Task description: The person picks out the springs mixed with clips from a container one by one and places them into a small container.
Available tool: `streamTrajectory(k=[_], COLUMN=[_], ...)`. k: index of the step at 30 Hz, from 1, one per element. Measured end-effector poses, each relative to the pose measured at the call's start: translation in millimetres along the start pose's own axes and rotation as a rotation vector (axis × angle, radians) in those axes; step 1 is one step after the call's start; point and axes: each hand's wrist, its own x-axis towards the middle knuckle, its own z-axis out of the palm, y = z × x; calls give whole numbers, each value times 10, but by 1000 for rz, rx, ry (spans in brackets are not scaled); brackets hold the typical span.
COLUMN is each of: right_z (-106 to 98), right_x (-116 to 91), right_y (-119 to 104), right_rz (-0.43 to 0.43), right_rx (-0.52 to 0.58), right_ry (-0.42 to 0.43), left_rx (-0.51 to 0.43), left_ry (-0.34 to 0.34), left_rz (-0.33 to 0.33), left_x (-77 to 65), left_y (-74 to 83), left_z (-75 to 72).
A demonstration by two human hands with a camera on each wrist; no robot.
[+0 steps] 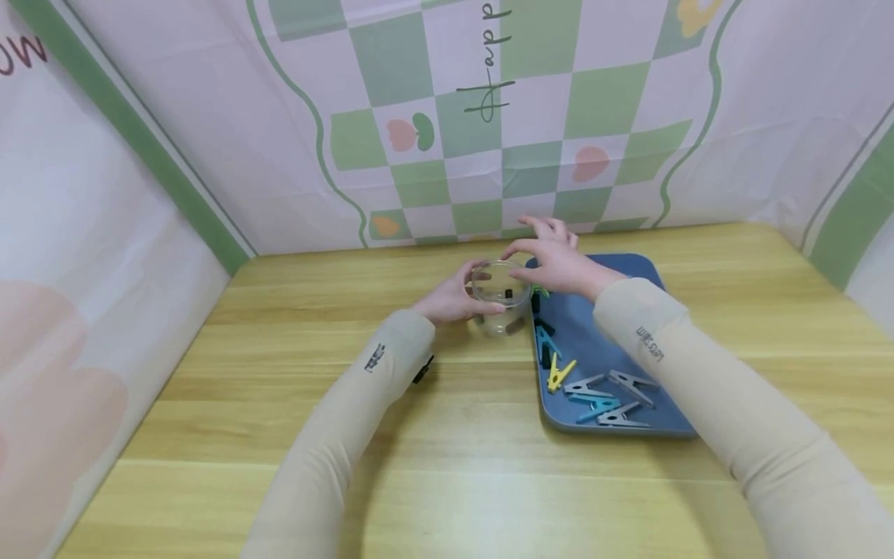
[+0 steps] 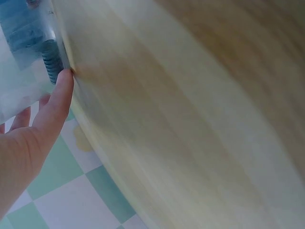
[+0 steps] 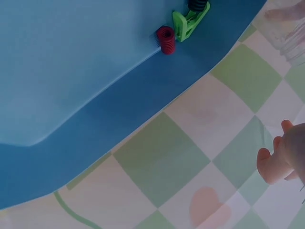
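A clear jar (image 1: 497, 299) stands at the left edge of the blue tray, and my left hand (image 1: 450, 299) grips it round the side. Inside it lies a small black piece (image 1: 508, 293); the left wrist view shows a dark ribbed coil (image 2: 51, 59) low against the wall of the jar (image 2: 21, 83). My right hand (image 1: 559, 264) hovers over the tray's far left corner, close to the jar's rim, with its fingers spread and nothing visible in them. In the right wrist view, that hand (image 3: 283, 155) is apart from the jar.
The blue tray (image 1: 594, 334) holds several clothespins, among them a yellow one (image 1: 559, 374), grey ones and teal ones, with black pieces along its left side. A red coil (image 3: 167, 40) and a green clothespin (image 3: 189, 21) lie at its far end. A patterned cloth (image 1: 447, 155) hangs behind the table.
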Motion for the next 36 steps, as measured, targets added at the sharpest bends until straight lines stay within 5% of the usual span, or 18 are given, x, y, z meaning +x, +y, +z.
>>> streamTrajectory(k=[36], right_z=[-255], right_x=[-166], right_y=[309], right_rz=[39], right_rx=[-19], right_ry=[-43], left_rx=[19], left_ry=[17], left_rz=[6], left_x=[0], left_y=[3], left_z=[12])
